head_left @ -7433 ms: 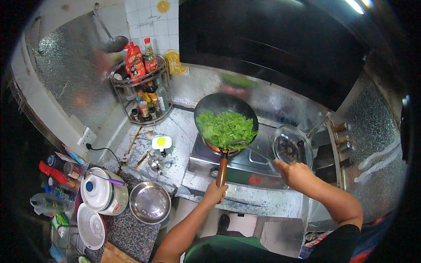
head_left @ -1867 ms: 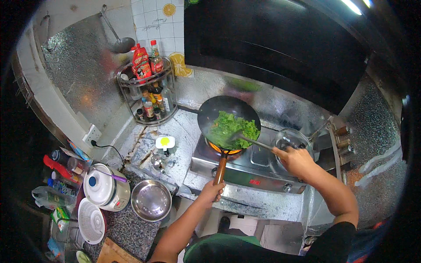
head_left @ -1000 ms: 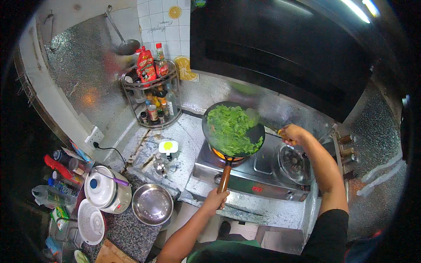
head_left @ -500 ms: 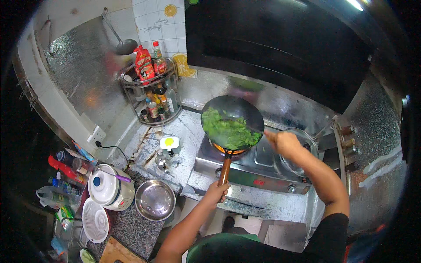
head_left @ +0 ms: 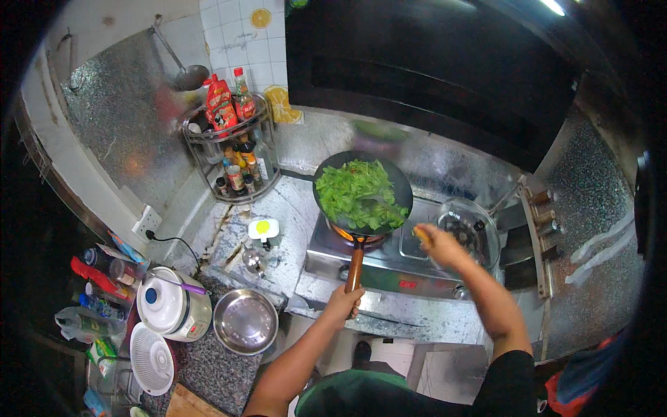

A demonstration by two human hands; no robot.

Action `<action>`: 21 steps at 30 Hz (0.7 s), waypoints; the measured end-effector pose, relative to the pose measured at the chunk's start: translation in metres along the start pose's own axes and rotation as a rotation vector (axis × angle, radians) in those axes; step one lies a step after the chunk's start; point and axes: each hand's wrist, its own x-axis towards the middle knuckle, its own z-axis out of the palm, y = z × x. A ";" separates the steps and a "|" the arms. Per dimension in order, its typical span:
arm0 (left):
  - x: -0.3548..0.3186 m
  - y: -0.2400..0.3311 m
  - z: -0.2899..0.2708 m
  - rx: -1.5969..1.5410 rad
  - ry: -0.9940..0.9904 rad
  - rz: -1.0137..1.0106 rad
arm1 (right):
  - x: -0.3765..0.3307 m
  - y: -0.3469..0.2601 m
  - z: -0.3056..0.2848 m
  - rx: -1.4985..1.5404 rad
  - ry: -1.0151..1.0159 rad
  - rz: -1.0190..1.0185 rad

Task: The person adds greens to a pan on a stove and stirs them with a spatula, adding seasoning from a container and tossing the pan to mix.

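A black wok [head_left: 402, 178] full of chopped leafy greens [head_left: 354, 191] sits over the lit left burner of the stove [head_left: 326, 257]. My left hand [head_left: 344, 303] is wrapped round its brown wooden handle [head_left: 356, 267], which points toward me. To the right of the wok, my right hand [head_left: 439, 244] is closed round the yellowish handle [head_left: 421, 235] of a cooking utensil. The utensil's far end is hard to make out among the greens. Beneath my right forearm, a clear glass lid [head_left: 486, 233] lies over the right burner.
A seasoning rack [head_left: 233, 201] with several bottles stands in the back left corner. A steel bowl [head_left: 246, 321], a white rice cooker [head_left: 163, 299] and a white strainer basket [head_left: 151, 358] occupy the left counter. The range hood [head_left: 424, 76] hangs above the stove.
My right hand has moved down and slightly left, away from the wok's rim. The greens are heaped higher and spread differently. My left hand keeps its hold on the wok handle.
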 end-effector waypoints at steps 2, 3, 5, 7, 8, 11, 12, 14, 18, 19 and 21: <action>-0.001 0.004 -0.001 0.008 -0.012 -0.004 | 0.005 0.008 -0.045 0.384 -0.138 0.358; 0.000 0.003 -0.003 -0.001 -0.021 0.001 | 0.009 0.008 -0.061 0.471 -0.142 0.423; 0.004 -0.002 -0.007 -0.016 -0.035 0.010 | 0.034 -0.005 -0.094 0.617 -0.118 0.589; 0.006 -0.003 -0.007 0.015 -0.011 0.003 | 0.062 0.001 -0.106 0.636 -0.101 0.649; 0.003 -0.002 -0.007 0.024 0.009 -0.005 | 0.074 0.009 -0.105 0.641 -0.123 0.682; 0.004 -0.002 -0.007 0.016 0.005 -0.003 | 0.099 0.049 -0.103 0.680 -0.285 0.772; 0.002 0.000 -0.006 0.010 -0.007 -0.004 | 0.106 0.062 -0.099 0.694 -0.361 0.801; 0.001 0.000 -0.006 0.012 -0.012 -0.005 | 0.122 0.076 -0.087 0.678 -0.434 0.845; 0.002 0.000 -0.006 0.045 -0.009 -0.011 | 0.137 0.086 -0.043 0.776 -0.578 0.869; 0.002 0.000 -0.006 0.052 -0.008 -0.018 | 0.136 0.082 -0.034 0.826 -0.595 0.827; 0.001 0.002 -0.005 0.057 -0.012 -0.014 | 0.129 0.065 -0.022 0.836 -0.568 0.752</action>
